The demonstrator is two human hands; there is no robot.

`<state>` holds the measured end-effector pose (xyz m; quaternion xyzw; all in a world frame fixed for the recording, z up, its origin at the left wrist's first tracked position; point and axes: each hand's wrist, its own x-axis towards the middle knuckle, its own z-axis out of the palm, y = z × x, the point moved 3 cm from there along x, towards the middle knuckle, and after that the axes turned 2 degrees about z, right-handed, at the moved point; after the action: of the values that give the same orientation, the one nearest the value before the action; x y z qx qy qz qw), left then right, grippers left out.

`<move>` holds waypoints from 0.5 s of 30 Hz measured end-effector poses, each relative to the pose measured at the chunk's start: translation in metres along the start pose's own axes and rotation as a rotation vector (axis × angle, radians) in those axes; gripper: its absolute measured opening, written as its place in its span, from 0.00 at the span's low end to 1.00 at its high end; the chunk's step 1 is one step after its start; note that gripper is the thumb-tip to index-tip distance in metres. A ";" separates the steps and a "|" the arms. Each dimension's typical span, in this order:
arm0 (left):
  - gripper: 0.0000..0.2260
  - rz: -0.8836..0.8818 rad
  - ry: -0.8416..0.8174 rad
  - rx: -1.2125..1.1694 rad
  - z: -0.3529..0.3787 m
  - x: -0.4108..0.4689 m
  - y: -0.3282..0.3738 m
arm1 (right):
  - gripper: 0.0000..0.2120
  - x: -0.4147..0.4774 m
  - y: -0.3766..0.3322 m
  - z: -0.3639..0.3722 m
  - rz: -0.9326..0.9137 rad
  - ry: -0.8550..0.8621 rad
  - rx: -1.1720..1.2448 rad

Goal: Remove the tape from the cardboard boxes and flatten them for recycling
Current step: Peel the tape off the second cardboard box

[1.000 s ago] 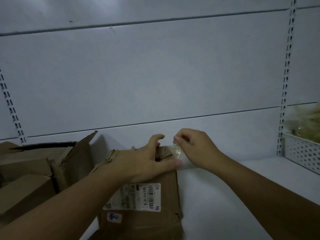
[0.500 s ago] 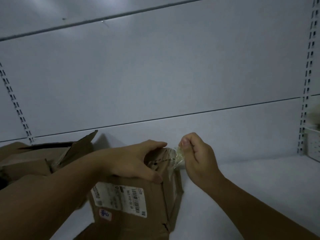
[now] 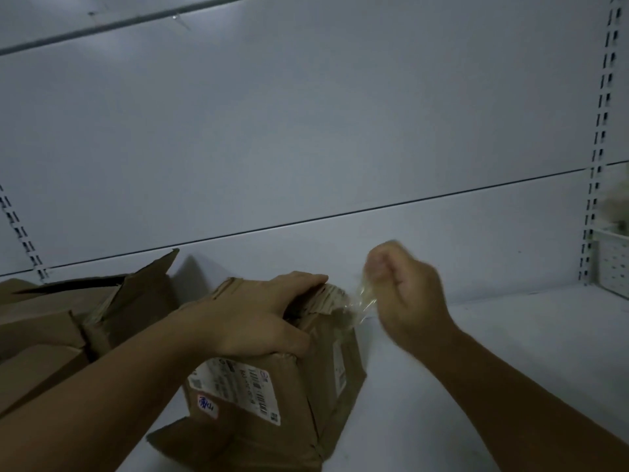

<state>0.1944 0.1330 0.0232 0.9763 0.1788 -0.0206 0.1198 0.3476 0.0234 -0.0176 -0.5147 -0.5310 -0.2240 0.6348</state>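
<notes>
Since the frame half a second ago, the right hand [image 3: 405,294] is being drawn away from the top corner of the cardboard box [image 3: 306,386], up and to the right, and the clear tape [image 3: 360,301] is being stretched out between the two. The tape is being pinched in the curled fingers of this hand, but the hand is blurred by motion, so the exact fingers cannot be told. The far end of the tape is still being held by the torn top edge of the box.

The box is being kept on the white shelf [image 3: 510,352], near its front edge and left of the middle. It is being gripped at the top by the left hand [image 3: 258,318], with the fingers curled over the far edge and the thumb pressed on the near face.

A white shipping label [image 3: 238,386] with barcodes is being shown on the near face; its print is too small and dim to be read. Below it, a small sticker [image 3: 206,403] with a red border is carrying blue handwriting, which cannot be made out. A second label [image 3: 339,369] is being seen edge-on at the right face.

The bottom of the box and both forearms are being cut off by the lower edge of the view. More opened boxes [image 3: 51,335] are lying at the left end of the shelf, partly cut off.
</notes>
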 end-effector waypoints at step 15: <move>0.27 0.039 0.048 -0.165 -0.006 0.001 0.005 | 0.07 0.009 0.071 -0.039 0.667 0.435 0.342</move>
<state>0.1966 0.1304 0.0297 0.9666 0.1638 0.0201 0.1960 0.4274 0.0174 -0.0351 -0.4863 -0.2189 -0.0190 0.8457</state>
